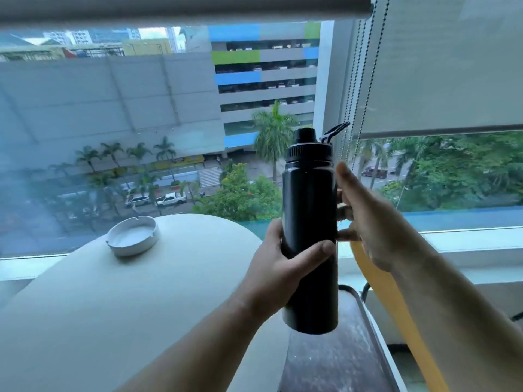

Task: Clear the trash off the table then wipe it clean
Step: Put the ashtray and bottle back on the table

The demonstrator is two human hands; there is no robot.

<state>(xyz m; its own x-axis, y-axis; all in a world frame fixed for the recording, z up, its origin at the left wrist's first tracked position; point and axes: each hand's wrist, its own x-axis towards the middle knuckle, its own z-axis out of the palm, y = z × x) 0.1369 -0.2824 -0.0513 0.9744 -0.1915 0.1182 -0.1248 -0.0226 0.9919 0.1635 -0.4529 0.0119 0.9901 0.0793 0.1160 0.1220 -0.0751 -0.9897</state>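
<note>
Nearest, a left hand (271, 267) grasps the lower half of a tall matte black water bottle (310, 193), held upright in the air just right of the table's edge. It has a ribbed screw lid with a carry loop. The right hand (376, 222) is unclenched, its fingers touching the bottle's right side. Further left, a round cream table (113, 321) bears a white ashtray (133, 236) near the window (113, 108).

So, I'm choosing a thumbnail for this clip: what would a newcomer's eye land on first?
First, the black bottle, upright in mid-frame, with the left hand gripping its lower half and the right hand at its right side. Next, the white ashtray, alone on the pale round table at the left. The window behind shows a street far below.
</note>
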